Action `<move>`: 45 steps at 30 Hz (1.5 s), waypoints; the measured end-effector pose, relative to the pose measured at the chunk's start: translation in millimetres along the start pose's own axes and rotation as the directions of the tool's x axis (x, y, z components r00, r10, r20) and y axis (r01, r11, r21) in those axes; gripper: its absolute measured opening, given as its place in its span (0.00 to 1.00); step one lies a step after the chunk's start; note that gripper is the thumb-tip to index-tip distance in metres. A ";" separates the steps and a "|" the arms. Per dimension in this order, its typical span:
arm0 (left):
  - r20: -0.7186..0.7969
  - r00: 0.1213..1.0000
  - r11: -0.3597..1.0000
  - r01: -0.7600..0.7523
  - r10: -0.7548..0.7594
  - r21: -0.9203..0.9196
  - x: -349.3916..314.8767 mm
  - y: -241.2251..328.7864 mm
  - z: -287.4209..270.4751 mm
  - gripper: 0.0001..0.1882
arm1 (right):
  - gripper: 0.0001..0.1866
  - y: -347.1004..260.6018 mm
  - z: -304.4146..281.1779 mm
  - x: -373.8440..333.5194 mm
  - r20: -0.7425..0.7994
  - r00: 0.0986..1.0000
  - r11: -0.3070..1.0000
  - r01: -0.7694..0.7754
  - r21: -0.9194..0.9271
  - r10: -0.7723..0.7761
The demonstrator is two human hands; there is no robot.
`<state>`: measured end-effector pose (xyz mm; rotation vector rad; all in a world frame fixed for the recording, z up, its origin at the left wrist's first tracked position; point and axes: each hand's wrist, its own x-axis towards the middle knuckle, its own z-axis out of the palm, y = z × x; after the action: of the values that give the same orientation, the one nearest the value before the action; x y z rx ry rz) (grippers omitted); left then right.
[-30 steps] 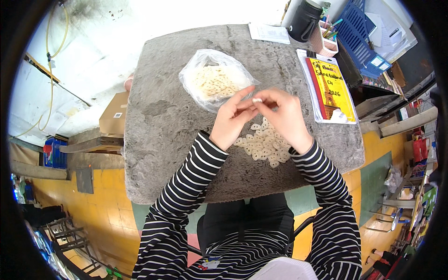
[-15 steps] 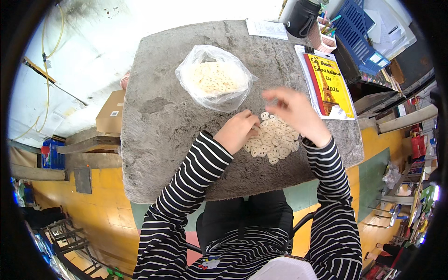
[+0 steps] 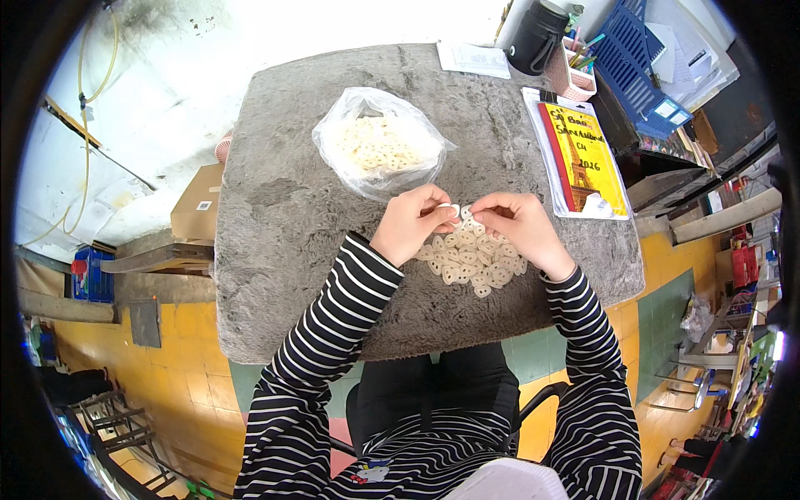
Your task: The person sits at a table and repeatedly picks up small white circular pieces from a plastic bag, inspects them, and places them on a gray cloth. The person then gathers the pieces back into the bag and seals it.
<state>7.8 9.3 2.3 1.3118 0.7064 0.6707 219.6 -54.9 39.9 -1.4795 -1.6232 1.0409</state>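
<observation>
Both hands are raised over a pile of small cream-white pieces (image 3: 479, 262), flat and rounded-triangular with holes in them. My left hand (image 3: 414, 222) pinches one of these white pieces (image 3: 454, 210) between thumb and forefinger. Just beside it, the thumb and forefinger of my right hand (image 3: 523, 231) are closed on another small holed piece (image 3: 467, 213). The two pieces are close together; whether they touch I cannot tell. Beyond my left hand, a clear plastic bag (image 3: 333, 125) lies open, filled with many similar pale pieces (image 3: 382, 148).
A grey plush cloth (image 3: 283, 250) covers the table. On its right lies a yellow and red notebook (image 3: 583, 158) in a clear sleeve. Papers (image 3: 473, 60), a black flask (image 3: 537, 37), a pink pen basket (image 3: 570, 79) and a blue rack (image 3: 637, 67) stand along the far right.
My right hand has come down and left, from a blur above the pile to a pinch beside my left hand. The left hand has lifted slightly off the pile with a piece.
</observation>
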 end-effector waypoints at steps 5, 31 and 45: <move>0.057 0.997 0.981 0.057 -0.047 -0.187 2.5 -4.4 -4.1 0.13 | 0.10 -11.5 -6.2 6.3 0.079 0.979 0.905 -0.204 0.373 0.188; -0.566 0.742 0.720 0.165 0.360 0.674 6.3 36.5 -53.9 0.17 | 0.21 -8.7 -26.7 16.2 0.154 0.988 0.938 0.044 -0.343 0.010; -0.110 0.992 0.998 -0.056 0.060 0.039 -2.0 14.5 -11.2 0.15 | 0.10 -0.2 8.6 25.3 0.267 0.925 0.875 0.351 -0.334 -0.270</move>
<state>-2.9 16.6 15.5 1.3397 0.7756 0.7857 209.2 -30.6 35.8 -1.3024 -2.2310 0.7485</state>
